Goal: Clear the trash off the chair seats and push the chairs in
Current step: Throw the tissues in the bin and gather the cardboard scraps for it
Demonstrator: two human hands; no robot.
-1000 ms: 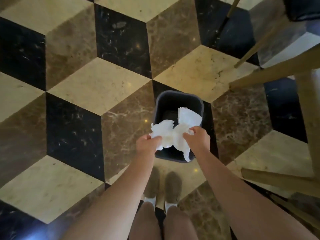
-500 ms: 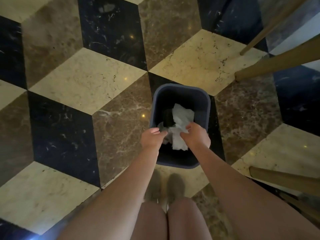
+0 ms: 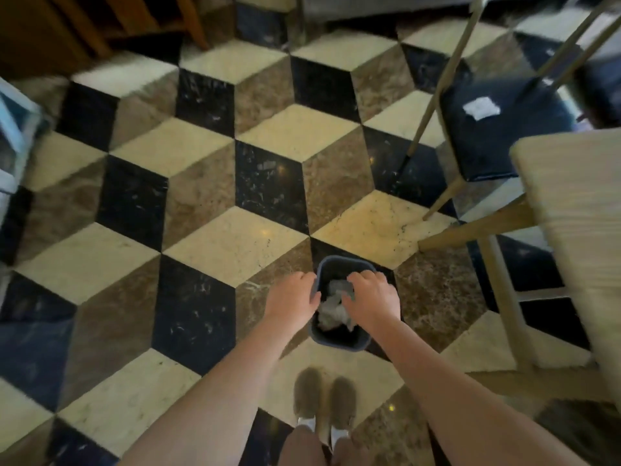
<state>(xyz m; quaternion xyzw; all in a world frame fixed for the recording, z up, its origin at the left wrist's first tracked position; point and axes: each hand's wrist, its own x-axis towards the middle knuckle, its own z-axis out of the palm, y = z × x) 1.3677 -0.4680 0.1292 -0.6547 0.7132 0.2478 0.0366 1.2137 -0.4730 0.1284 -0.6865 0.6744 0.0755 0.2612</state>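
A small dark bin (image 3: 338,345) stands on the floor just ahead of my feet. Crumpled white paper (image 3: 331,311) lies inside it. My left hand (image 3: 291,301) hovers palm down over the bin's left rim, fingers loose and holding nothing. My right hand (image 3: 373,297) is spread over the bin's right side, its fingertips just above the paper. At the upper right a chair with a dark cushioned seat (image 3: 497,139) carries a flat white scrap of paper (image 3: 481,108). The chair's thin light legs reach down to the floor.
A pale woven chair part (image 3: 571,237) on a light wooden frame (image 3: 497,280) stands close at my right. Dark wooden furniture (image 3: 67,25) fills the upper left. A pale blue object (image 3: 13,129) sits at the left edge. Patterned marble floor (image 3: 208,183) spreads ahead.
The white paper has left my hands and now lies in the bin. My hands have spread apart above it. My view has lifted, bringing the dark chair seat into sight.
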